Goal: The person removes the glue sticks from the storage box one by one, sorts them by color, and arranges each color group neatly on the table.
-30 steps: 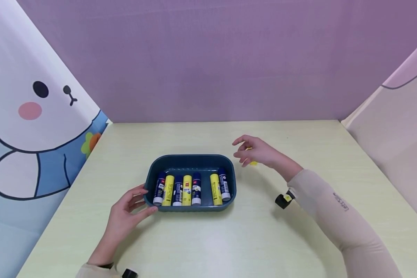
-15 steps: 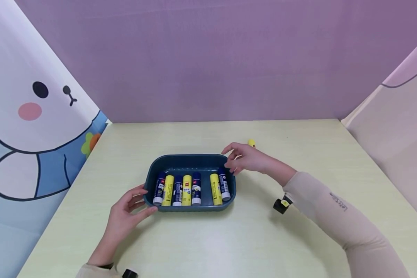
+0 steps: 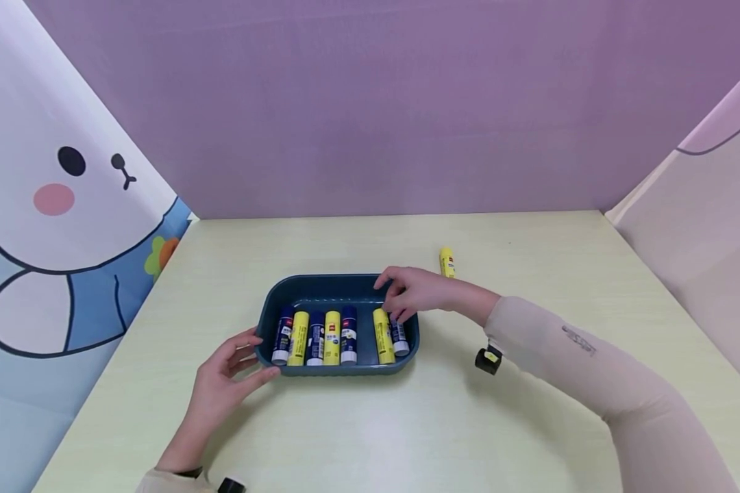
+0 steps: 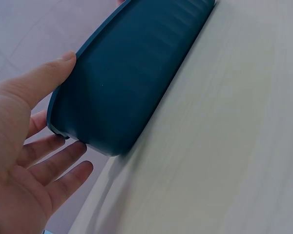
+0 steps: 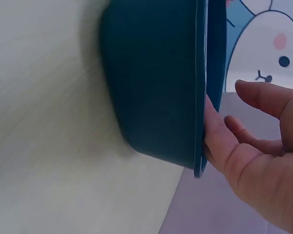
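A dark teal plastic tray (image 3: 321,370) holds a row of yellow and dark blue glue sticks, several at its left and two at its right. My left hand (image 3: 218,383) holds the tray's near left corner, thumb at the front rim and fingers along the left end; the left wrist view shows this grip too. Over the tray's right end is my right hand (image 3: 416,289), thumb and fingers apart. Its fingers dip past the rim close to the yellow glue stick (image 3: 383,337) and cover the top of the blue glue stick (image 3: 399,341).
One more yellow glue stick (image 3: 447,261) lies on the pale table (image 3: 370,438) behind the right forearm, partly hidden by it. A purple panel (image 3: 395,109) rises at the table's far edge. Printed fabric (image 3: 55,287) stands at the left.
My right hand has moved left and nearer, from the loose yellow glue stick to over the tray's right end, uncovering that stick. The left hand and tray have stayed put.
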### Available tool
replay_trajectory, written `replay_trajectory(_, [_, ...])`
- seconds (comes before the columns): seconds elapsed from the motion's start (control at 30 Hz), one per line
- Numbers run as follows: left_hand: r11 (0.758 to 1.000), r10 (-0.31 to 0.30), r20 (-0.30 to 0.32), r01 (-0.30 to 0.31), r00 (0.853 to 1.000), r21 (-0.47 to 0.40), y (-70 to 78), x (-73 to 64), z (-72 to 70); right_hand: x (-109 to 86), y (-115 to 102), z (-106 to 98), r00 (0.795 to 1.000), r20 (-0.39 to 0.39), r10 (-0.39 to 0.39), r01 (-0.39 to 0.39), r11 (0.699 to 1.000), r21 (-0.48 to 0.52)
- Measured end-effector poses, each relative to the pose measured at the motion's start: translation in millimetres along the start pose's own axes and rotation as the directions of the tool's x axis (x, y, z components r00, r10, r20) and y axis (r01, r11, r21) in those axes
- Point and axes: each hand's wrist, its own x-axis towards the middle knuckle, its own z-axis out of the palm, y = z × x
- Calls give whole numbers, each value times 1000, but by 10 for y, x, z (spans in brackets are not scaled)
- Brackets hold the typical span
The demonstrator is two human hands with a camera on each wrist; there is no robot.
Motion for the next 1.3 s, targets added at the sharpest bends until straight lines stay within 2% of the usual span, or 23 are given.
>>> replay_trajectory(0.23, [1000, 4, 1, -4, 1000, 0, 1, 6, 0, 104, -77, 46, 991, 73, 112, -106, 991, -78])
replay_trajectory(0.37, [1000, 10, 3, -10, 1000, 2, -1, 8, 7, 151, -96, 84, 983, 89, 159, -150, 984, -99])
replay_trajectory(0.5, [1000, 16, 5, -16, 1000, 8, -1, 7, 14, 191, -75, 133, 981, 92, 171, -162, 981, -104])
replay_trajectory(0.73, [1000, 14, 2, -14, 1000, 14, 23, 5, 4, 255, -60, 260, 985, 83, 151, -138, 979, -147])
replay_trajectory(0.83, [1000, 23, 1, -23, 1000, 17, 21, 5, 5, 288, -48, 322, 982, 82, 169, -154, 975, -161])
replay_trajectory(1.3, [999, 12, 5, -12, 1000, 32, 19, 7, 1, 357, 6, 472, 974, 85, 211, -205, 976, -78])
